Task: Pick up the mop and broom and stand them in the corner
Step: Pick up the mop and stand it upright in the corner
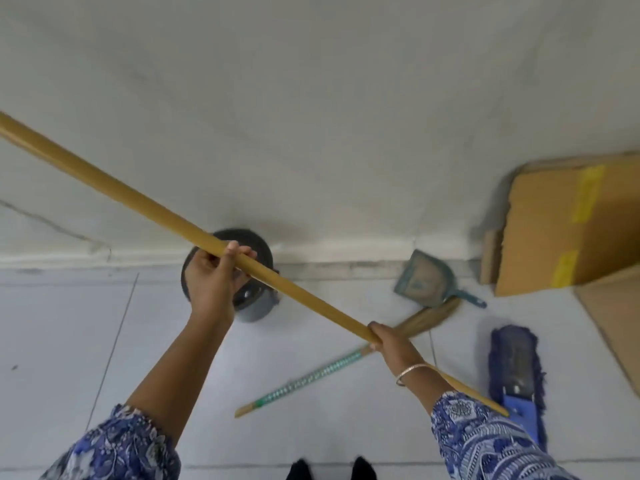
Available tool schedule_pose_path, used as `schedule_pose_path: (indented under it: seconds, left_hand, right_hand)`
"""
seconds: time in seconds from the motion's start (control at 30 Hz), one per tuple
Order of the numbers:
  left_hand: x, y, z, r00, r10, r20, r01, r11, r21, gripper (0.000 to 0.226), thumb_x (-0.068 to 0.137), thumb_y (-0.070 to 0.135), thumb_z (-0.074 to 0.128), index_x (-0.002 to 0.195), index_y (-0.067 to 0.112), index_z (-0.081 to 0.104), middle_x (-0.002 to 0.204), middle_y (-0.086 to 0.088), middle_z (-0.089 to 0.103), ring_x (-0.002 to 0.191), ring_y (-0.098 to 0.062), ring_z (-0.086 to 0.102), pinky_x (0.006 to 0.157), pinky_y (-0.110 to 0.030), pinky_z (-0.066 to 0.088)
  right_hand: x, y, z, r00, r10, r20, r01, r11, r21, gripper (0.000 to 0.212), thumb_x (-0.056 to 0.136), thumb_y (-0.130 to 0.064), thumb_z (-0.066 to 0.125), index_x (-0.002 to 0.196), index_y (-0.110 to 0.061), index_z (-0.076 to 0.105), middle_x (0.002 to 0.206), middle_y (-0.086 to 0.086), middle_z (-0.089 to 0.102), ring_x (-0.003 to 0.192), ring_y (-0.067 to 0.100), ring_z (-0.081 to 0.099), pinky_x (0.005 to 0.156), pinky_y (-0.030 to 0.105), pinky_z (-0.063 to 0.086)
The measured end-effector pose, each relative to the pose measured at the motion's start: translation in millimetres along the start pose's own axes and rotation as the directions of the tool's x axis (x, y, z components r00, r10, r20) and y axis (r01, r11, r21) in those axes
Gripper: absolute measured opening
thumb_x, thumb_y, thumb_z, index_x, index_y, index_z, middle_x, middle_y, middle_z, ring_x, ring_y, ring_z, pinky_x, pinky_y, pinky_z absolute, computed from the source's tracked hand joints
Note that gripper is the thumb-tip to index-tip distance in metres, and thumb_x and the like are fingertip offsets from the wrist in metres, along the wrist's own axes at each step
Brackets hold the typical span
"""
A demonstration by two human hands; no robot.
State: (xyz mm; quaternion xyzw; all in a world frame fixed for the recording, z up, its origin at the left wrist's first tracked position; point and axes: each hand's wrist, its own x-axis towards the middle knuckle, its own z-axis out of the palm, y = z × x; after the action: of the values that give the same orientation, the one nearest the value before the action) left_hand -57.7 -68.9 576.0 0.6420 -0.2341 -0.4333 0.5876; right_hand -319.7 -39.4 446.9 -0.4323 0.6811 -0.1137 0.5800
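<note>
Across the middle of the view, a long wooden mop handle (138,199) runs on a slant from the upper left edge down to the lower right, where it meets the blue plastic bracket of the mop head (516,372), a dark blue fringed pad that sits on the pale tiled floor (69,341) at the right. Both hands grasp this handle: the left hand (213,275) is curled around it near its middle, fingers wrapped over the top, and the right hand (393,344) is clenched on it lower down, nearer the head, with a thin bangle (412,372) on that wrist. Both sleeves (485,441) are of blue patterned cloth. Beneath the handle the broom (311,375) lies flat on the floor, untouched, its stick wrapped in a teal and white band, its butt end pointing toward the person and its straw bristles spreading toward the wall. Those bristles end just beside a teal dustpan (426,278), which leans against the base of the white wall (311,98). Behind the left hand, a dark round bin (256,303) with a grey body stands close to the wall. Farther right, flattened cardboard (568,230) with strips of yellow tape leans at the wall, and another brown sheet lies on the floor at the right edge, near the mop head. Two dark shoe tips (329,469) show at the bottom edge
</note>
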Motion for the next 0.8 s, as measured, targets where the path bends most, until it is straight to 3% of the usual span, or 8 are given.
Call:
schedule_pose_path:
  seconds: [0.1, 0.27, 0.4, 0.57, 0.67, 0.73, 0.8]
  left_hand:
    - [-24.7, 82.7, 49.0, 0.985, 0.121, 0.127, -0.12, 0.993, -0.014, 0.008, 0.091, 0.015, 0.052, 0.083, 0.016, 0.053, 0.083, -0.008, 0.065, 0.082, -0.023, 0.067, 0.068, -0.029, 0.061]
    - [-78.2, 194.5, 139.8, 0.898, 0.267, 0.348, -0.257, 0.963, -0.076, 0.008, 0.089, 0.015, 0.055, 0.081, 0.016, 0.054, 0.077, -0.005, 0.064, 0.072, -0.016, 0.067, 0.061, -0.026, 0.058]
    - [-143.2, 247.7, 228.9, 0.807, 0.347, 0.479, -0.331, 0.936, -0.119, 0.009, 0.088, 0.015, 0.057, 0.08, 0.015, 0.054, 0.076, -0.005, 0.063, 0.07, -0.017, 0.066, 0.061, -0.028, 0.057]
    - [-256.1, 275.4, 364.5, 0.685, 0.422, 0.594, -0.391, 0.901, -0.189, 0.008, 0.088, 0.013, 0.057, 0.082, 0.013, 0.052, 0.075, -0.005, 0.062, 0.069, -0.019, 0.065, 0.068, -0.034, 0.059]
    - [-333.8, 275.8, 449.3, 0.619, 0.444, 0.648, -0.406, 0.887, -0.221, 0.01, 0.088, 0.012, 0.057, 0.079, 0.016, 0.053, 0.074, -0.005, 0.061, 0.067, -0.02, 0.063, 0.071, -0.036, 0.058]
    - [-381.8, 272.1, 499.9, 0.58, 0.457, 0.674, -0.422, 0.876, -0.231, 0.01, 0.087, 0.01, 0.057, 0.079, 0.015, 0.054, 0.076, -0.006, 0.062, 0.067, -0.021, 0.063, 0.069, -0.035, 0.058]
    - [-419.7, 267.9, 542.9, 0.543, 0.464, 0.7, -0.444, 0.866, -0.229, 0.006, 0.086, 0.01, 0.058, 0.082, 0.012, 0.054, 0.08, -0.01, 0.062, 0.067, -0.022, 0.063, 0.067, -0.034, 0.057]
  right_hand:
    - [-44.2, -41.0, -41.3, 0.995, -0.037, -0.093, 0.049, 0.991, 0.128, 0.015, 0.091, -0.03, 0.044, 0.09, -0.019, 0.054, 0.091, 0.005, 0.054, 0.066, 0.005, 0.05, 0.06, 0.018, 0.041]
    - [-116.2, -86.5, -126.3, 0.955, -0.133, -0.265, 0.202, 0.946, 0.254, 0.029, 0.088, -0.026, 0.047, 0.062, -0.021, 0.059, 0.067, 0.003, 0.049, 0.063, 0.01, 0.048, 0.069, 0.026, 0.038]
    - [-160.1, -86.7, -214.9, 0.876, -0.233, -0.422, 0.338, 0.922, 0.192, 0.037, 0.084, -0.03, 0.049, 0.048, -0.025, 0.045, 0.051, -0.006, 0.038, 0.056, 0.012, 0.035, 0.069, 0.034, 0.031]
    - [-221.1, -50.4, -346.2, 0.756, -0.3, -0.582, 0.395, 0.918, 0.039, 0.023, 0.088, -0.029, 0.043, 0.068, -0.018, 0.048, 0.065, 0.008, 0.044, 0.061, 0.015, 0.04, 0.06, 0.029, 0.03]
    - [-239.4, -7.0, -428.3, 0.726, -0.35, -0.592, 0.363, 0.926, -0.102, 0.01, 0.088, -0.007, 0.047, 0.094, -0.006, 0.055, 0.082, 0.022, 0.06, 0.077, 0.033, 0.056, 0.066, 0.03, 0.038]
    - [-250.4, 22.5, -479.7, 0.686, -0.383, -0.619, 0.312, 0.923, -0.225, 0.026, 0.087, -0.001, 0.051, 0.113, 0.0, 0.05, 0.095, 0.022, 0.066, 0.088, 0.033, 0.061, 0.069, 0.032, 0.043]
    - [-259.3, 43.8, -520.3, 0.659, -0.386, -0.646, 0.298, 0.922, -0.247, 0.032, 0.086, -0.003, 0.054, 0.117, -0.002, 0.049, 0.097, 0.02, 0.067, 0.09, 0.031, 0.062, 0.074, 0.037, 0.048]
